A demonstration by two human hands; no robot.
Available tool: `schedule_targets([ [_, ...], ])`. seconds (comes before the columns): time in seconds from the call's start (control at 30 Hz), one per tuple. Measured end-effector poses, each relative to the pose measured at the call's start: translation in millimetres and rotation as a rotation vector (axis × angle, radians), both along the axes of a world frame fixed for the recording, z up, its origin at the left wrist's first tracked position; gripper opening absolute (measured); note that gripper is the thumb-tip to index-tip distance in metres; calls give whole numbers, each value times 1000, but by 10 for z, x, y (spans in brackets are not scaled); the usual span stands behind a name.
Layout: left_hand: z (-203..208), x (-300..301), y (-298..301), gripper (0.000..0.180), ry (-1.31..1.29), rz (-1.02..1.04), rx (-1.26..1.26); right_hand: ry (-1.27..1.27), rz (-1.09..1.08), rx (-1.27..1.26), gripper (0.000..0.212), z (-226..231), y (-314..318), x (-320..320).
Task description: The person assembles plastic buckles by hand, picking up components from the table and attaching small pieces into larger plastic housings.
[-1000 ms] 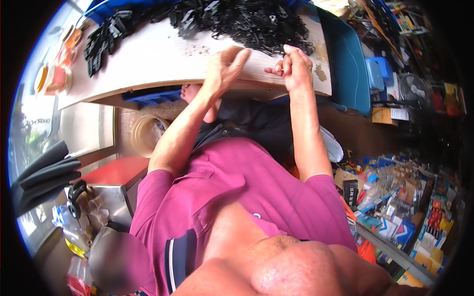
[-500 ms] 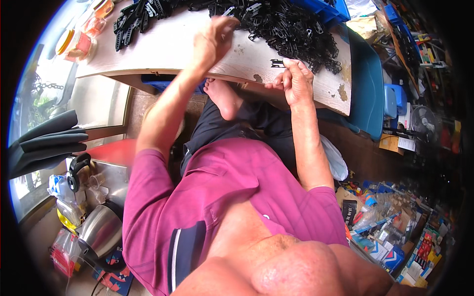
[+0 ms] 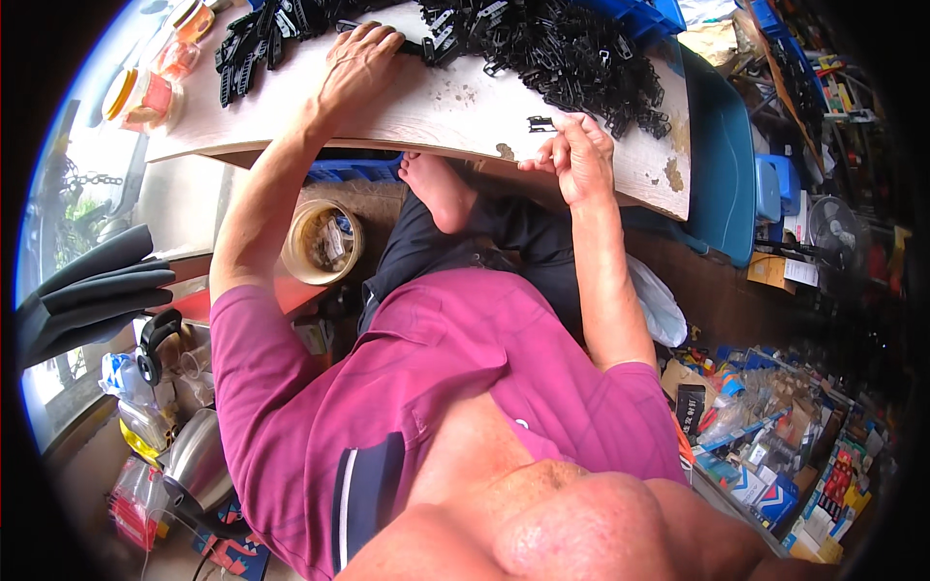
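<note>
My left hand [image 3: 358,66] reaches over the far side of the table, fingers bent down over a black plastic strip [image 3: 411,46] that shows beside them. The fingertips are partly hidden. Between the thumb and finger of my right hand [image 3: 582,163] is a small black plastic clip [image 3: 541,124], held just above the table near its front edge. A large heap of black plastic clips [image 3: 581,73] lies beyond my right hand. Left of my left hand, longer ladder-like black strips [image 3: 254,50] are gathered in a bunch.
Lidded jars [image 3: 141,99] stand at the table's left end, and a blue crate [image 3: 635,15] at the back. Below the edge sits a round bucket [image 3: 325,242] with scraps in it. A teal chair [image 3: 719,165] is at the right; a steel kettle [image 3: 201,457] is at lower left.
My left hand has moved left across the table and come down onto the black strip. The right hand with its clip has hardly moved. The bucket has come into view.
</note>
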State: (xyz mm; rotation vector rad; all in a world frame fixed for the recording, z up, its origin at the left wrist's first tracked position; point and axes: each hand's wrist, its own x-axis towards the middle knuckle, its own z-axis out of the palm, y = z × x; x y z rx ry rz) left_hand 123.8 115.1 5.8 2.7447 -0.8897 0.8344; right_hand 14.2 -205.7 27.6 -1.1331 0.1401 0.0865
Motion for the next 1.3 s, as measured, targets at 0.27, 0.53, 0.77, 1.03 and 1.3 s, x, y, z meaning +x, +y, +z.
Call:
schedule_targets([
  [0.27, -153, -4, 98, 44, 37, 119, -149, -3, -9, -1, 12, -13, 20, -19],
  [0.53, -39, -67, 17, 33, -124, 48, -198, -45, -32, 13, 12, -57, 0, -46],
  [0.77, -70, -676, -586, 27, 400, 31, -1241, -58, -92, 30, 14, 8, 44, -50],
  [1.03, -37, -1167, -1274, 26, 892, -206, -1515, -163, -81, 30, 14, 191, 262, -7],
  [1.3, -45, -1133, -1317, 28, 942, -201, -1380, -199, -64, -71, 12, 25, 323, -2],
])
